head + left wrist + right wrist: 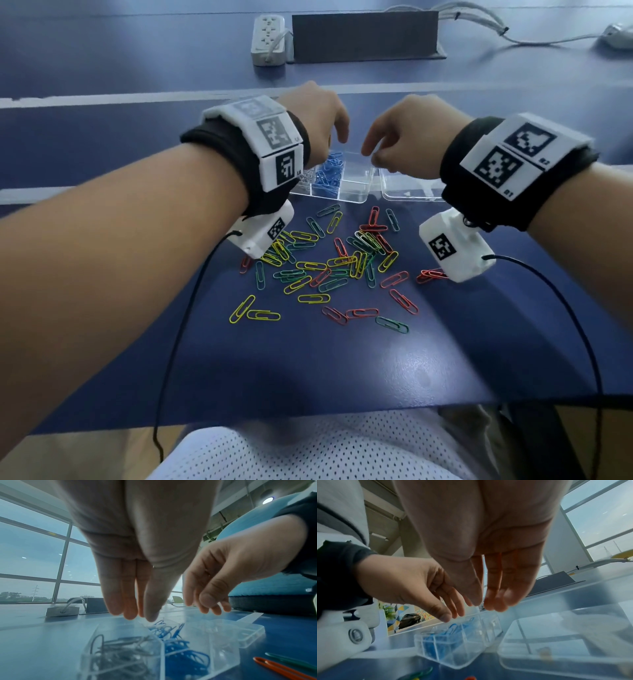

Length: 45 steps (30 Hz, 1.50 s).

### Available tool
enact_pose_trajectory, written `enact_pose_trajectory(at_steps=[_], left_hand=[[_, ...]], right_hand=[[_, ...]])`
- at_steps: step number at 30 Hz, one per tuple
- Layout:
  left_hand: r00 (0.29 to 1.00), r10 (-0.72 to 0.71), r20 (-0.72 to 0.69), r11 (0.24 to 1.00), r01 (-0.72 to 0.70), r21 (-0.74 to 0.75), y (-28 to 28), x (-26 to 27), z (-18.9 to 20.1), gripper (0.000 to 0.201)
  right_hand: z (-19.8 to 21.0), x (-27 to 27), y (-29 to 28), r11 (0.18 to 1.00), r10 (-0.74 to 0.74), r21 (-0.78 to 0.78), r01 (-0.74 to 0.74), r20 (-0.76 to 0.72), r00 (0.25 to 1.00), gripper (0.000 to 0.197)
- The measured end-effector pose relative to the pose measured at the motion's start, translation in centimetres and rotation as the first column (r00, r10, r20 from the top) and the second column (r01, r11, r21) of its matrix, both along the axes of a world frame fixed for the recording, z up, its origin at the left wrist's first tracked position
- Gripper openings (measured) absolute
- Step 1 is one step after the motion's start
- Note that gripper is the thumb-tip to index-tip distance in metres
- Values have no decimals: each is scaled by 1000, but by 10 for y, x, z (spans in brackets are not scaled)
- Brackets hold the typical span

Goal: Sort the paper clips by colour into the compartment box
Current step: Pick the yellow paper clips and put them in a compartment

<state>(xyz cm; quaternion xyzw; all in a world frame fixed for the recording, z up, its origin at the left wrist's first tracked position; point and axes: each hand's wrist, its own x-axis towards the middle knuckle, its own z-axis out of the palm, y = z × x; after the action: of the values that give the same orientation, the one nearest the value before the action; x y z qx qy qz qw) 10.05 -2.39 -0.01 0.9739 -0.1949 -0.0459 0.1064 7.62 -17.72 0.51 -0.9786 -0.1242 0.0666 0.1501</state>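
Two hands hang over a clear compartment box (346, 185) at the far side of a blue worktop (342, 370). The left hand (317, 120) has its fingers straight and pointing down, holding nothing, above the compartment full of blue clips (327, 173). The right hand (407, 137) is loosely open too, fingers drooping over a bare compartment, with nothing gripped that I can see.

The box sits far of the loose pile of clips (329, 263), which lies in the middle of the worktop, nearer the person. In that pile I count three colours besides one white clip: yellow, green and red, roughly a dozen or more of each; they overlap too much for an exact count. Just right of the box lies one clear lid (411, 188).

From the head view, the leftmost compartment is half hidden by the left wrist strap. The left wrist view shows it plainly: a heap of grey clips (120, 654) next to the blue ones, and one orange-red clip (281, 668) and one green clip (291, 660) on the worktop at the near right. The right wrist view shows the lid's underside close up.

At the far edge sit one white power strip (269, 39) and one dark panel (366, 36). The wrist straps carry black-and-white square markers; small lettering beside them is too blurred to read.
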Motion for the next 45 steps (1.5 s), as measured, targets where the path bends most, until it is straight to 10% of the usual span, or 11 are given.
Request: enact_pose_trajectory(at_steps=[9, 33, 45], left_hand=[[996, -42, -83, 999, 41, -13, 30, -37, 7, 8], [945, -54, -324, 992, 87, 89, 66, -87, -5, 7], [912, -80, -402, 984, 136, 113, 72, -115, -13, 9]], right_hand=[[2, -29, 2, 951, 274, -143, -274, -18, 961, 28], [-15, -53, 13, 929, 179, -317, -193, -71, 981, 20], [12, -34, 40, 984, 157, -91, -154, 34, 987, 17]])
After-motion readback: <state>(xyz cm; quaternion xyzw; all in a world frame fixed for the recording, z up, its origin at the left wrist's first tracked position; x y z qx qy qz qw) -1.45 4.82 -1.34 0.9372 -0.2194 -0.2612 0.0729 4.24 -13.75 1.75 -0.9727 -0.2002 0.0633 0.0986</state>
